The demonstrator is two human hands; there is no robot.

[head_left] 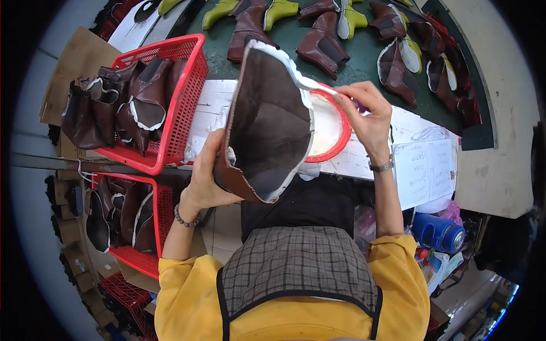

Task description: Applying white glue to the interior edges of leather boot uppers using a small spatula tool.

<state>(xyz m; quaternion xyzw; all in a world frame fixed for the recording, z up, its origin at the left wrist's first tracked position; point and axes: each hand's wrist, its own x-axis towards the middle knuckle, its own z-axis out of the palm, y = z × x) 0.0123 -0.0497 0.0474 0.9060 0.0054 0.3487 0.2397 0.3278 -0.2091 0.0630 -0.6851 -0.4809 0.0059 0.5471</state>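
My left hand (203, 179) grips a brown leather boot upper (270, 122) from its lower left side, holding it up with its dark lining facing me. White paste coats the upper's edge along the top and right side. In my right hand (368, 113) is a brush (314, 85), pinched by its handle, part of which looks purple. Its white-coated tip touches the pasted edge at the upper right. Behind the upper, a red bowl (345, 136) of white paste is partly hidden.
A red basket (185, 102) of boot uppers stands at left, another red basket (164, 221) below it. Brown uppers and yellow-green lasts (354, 23) lie on the dark green surface (364, 62) beyond. To the right are an open notebook (424, 170) and a blue flask (438, 233).
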